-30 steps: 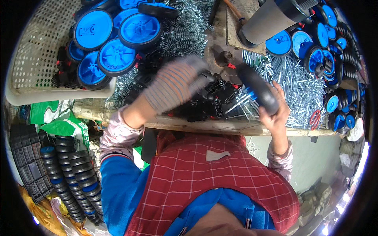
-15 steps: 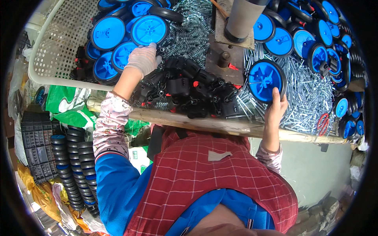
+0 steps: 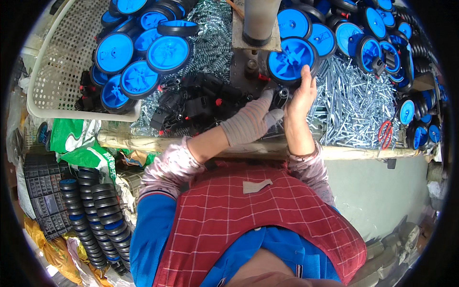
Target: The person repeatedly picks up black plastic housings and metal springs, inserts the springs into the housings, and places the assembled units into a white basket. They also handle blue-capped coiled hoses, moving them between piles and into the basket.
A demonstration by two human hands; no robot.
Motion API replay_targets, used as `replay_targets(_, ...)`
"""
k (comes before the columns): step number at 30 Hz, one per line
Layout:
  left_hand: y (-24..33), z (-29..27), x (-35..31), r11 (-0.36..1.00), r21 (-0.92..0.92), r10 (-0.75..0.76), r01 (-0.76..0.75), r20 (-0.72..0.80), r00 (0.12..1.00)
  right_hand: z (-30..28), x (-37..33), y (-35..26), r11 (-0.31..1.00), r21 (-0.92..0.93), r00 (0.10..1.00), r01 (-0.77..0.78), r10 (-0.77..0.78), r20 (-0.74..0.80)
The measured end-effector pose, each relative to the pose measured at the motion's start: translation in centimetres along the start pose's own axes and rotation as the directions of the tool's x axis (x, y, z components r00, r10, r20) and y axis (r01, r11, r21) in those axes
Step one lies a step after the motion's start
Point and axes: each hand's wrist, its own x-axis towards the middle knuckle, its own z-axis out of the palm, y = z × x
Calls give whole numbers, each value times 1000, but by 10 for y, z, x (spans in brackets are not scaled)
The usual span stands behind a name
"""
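My left hand (image 3: 251,122), in a pale knitted glove, is closed on a small black plastic bracket (image 3: 281,97) with a round metal end. Right beside it, my bare right hand (image 3: 300,105) holds a blue wheel with a black tyre (image 3: 287,60) by its lower right rim. The wheel's ribbed side faces up, next to the metal post (image 3: 252,65) of a press. Bracket and wheel are close together; whether they touch I cannot tell. Loose black brackets (image 3: 196,107) lie left of my gloved hand.
The grey press column (image 3: 260,21) stands at the back middle. Springs (image 3: 210,43) and a white perforated basket (image 3: 57,71) with blue wheels are on the left. Metal pins (image 3: 354,110), red-handled scissors (image 3: 385,134) and more wheels lie right. Stacked wheels (image 3: 88,215) stand below left.
My left hand has come away from the wheel pile to the right, and a black bracket now shows in it. My right hand has carried its wheel leftward to the press post.
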Motion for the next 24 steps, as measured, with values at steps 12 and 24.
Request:
replay_targets(12, -26, -54, 49, 545, -806, -428, 230, -32, 903, -36, -3, 5, 922, -351, 982, 165, -118, 150)
replay_targets(24, -35, -67, 40, 788, -565, -316, 244, -31, 948, 12, -26, 11, 680, -605, 874, 415, -112, 473)
